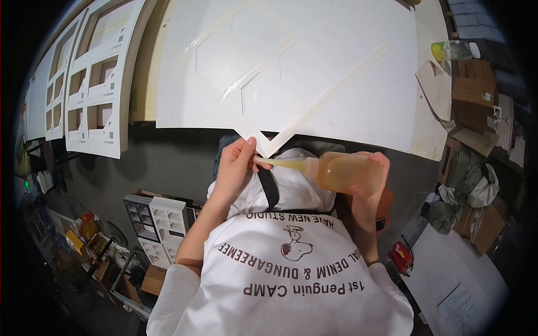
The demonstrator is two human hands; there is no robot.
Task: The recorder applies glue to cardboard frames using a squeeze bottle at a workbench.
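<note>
In my right hand (375, 173) is a clear squeeze bottle (347, 175) of amber liquid, lying nearly level with its long thin nozzle pointing left. My left hand (238, 159) is closed at the near corner of a white cardboard frame (268, 144), thumb along its edge; the fingers beneath are partly hidden. The nozzle tip meets the fingertips of this hand, just below that corner. Shiny, wet-looking strips run along the frame's bands. Most of the frame lies on a large white sheet (358, 117), and its corner juts past the near edge toward me.
Tall white panels with square cut-outs (92, 84) stand at the left of the table. A capped bottle with yellow-green liquid (454, 50) lies at the right edge. Cardboard boxes (473, 92) and bags (485, 187) are piled at right; more cut-out panels (168, 221) stand lower left.
</note>
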